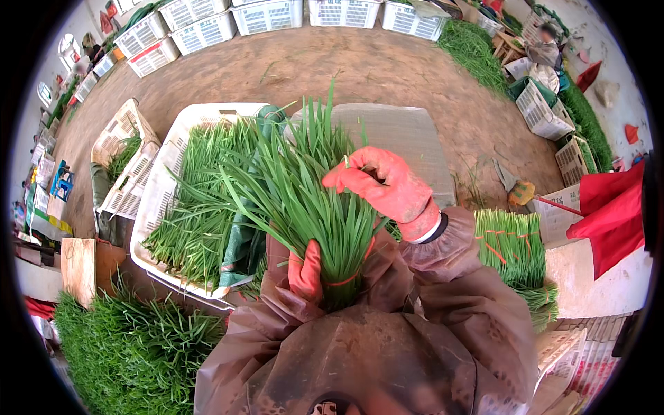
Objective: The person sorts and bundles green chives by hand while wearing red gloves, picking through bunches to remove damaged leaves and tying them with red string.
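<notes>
Upright against my apron stands a bundle of green garlic chives [332, 223], tied low down with an orange band [340, 280]. My left hand [305, 270], in a red rubber glove, grips the bundle's near left side; part of that hand is hidden by leaves. Over the right side of the leaves is my right hand [389, 181], also gloved in red, with its thumb and forefinger pinched together on what looks like a thin leaf tip. Left of the bundle, a white plastic crate [171, 129] holds loose chives [207, 171], with a dark green cloth [244, 233] over its near side.
A large heap of chives [135, 347] lies at the lower left. Banded bundles [508, 244] stand at the right beside a red cloth [609, 212]. A grey sheet [399, 140] lies ahead. White crates [267, 18] line the far side; a person [543, 52] sits at the upper right.
</notes>
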Demonstrator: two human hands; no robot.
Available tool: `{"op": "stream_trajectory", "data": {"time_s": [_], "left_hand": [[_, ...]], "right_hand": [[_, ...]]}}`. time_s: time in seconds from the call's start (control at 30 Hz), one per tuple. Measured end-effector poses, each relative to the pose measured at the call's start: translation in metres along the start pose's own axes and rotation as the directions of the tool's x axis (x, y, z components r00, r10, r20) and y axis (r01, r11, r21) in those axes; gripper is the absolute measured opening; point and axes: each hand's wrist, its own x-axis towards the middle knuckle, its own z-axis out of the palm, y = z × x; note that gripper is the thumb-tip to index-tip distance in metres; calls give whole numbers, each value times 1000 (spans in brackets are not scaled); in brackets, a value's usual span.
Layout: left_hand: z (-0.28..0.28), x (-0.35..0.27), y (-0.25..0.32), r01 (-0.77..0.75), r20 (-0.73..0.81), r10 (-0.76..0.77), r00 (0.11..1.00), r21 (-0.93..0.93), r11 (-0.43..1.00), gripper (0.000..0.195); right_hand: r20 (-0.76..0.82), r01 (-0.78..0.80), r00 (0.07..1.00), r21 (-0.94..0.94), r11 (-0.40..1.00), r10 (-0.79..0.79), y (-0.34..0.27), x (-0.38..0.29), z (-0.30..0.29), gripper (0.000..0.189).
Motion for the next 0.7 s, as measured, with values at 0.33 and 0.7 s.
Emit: {"op": "stream_trajectory", "data": {"time_s": [0.33,0.7], "left_hand": [[2,-1,4,20,26,-20,999,-23,1000,43],[-10,3,-8,18,58,-21,998,51,999,44]], "right_hand": [[-301,-115,937,206,972,175,9,9,-2,10],[-129,-186,981,-420,888,144,-41,-6,-79,10]]}}
